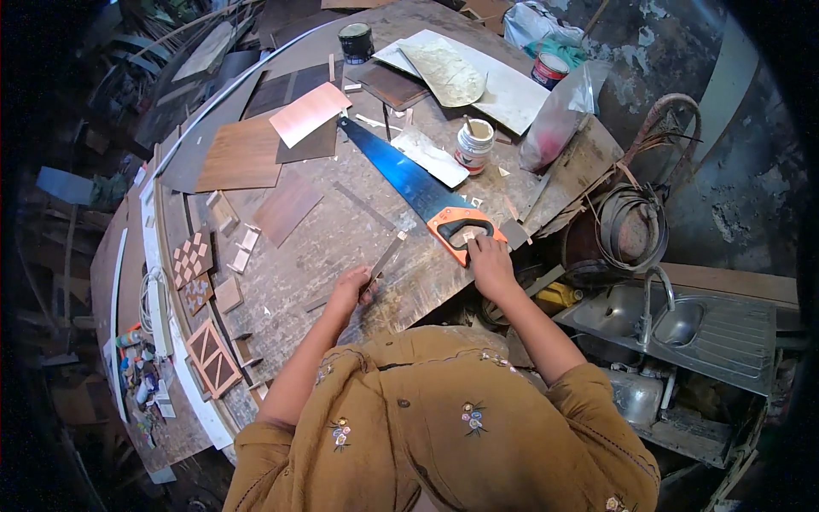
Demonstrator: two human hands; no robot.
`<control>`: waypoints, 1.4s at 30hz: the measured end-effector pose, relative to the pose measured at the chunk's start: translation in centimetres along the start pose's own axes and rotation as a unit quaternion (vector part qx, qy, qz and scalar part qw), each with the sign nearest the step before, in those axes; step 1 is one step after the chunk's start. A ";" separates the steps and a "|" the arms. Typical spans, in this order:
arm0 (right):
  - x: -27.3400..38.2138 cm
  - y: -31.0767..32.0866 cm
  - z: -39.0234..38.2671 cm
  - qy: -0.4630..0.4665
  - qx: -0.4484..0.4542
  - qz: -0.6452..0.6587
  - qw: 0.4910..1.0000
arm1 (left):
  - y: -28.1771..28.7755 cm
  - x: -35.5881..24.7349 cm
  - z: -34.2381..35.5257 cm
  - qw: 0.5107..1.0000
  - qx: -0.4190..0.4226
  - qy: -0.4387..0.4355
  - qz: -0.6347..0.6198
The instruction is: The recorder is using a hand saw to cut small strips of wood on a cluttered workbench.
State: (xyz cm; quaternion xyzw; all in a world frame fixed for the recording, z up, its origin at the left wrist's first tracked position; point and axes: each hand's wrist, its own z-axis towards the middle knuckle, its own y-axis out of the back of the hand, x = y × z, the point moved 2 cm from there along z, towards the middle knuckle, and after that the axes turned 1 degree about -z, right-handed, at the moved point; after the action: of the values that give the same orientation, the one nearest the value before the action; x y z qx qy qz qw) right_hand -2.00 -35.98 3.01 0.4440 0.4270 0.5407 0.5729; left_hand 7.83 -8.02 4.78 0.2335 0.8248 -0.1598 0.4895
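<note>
My left hand (351,288) is closed around a narrow dark strip (388,256) with a pale end, which points up and away from me over the table. I cannot make out its exact kind. A handsaw (399,177) with a blue blade and an orange and black handle lies flat on the worktable (281,282), its tip toward the far left. At its handle is my right hand (492,266), palm down, with the fingers bent over the near edge of the grip. Something small and pale shows by those fingertips.
Beyond the blade stands an open white jar (474,147). Wood sheets (239,154) and a pink-white panel (310,114) lie at left. Small patterned wood pieces (193,260) and a framed piece (213,358) line the left side. A metal sink (674,324) is at right.
</note>
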 end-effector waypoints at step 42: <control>14.1 5.2 -26.9 -0.407 -0.182 0.538 0.715 | -8.9 6.0 1.3 0.802 -0.142 -0.467 0.345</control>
State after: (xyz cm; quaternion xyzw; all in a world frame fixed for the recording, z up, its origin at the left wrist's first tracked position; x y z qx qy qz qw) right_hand -28.57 -20.55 1.42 0.6632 -0.2655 0.5917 0.3736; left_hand 1.55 -14.74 -0.84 0.3275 0.3750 0.0486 0.8659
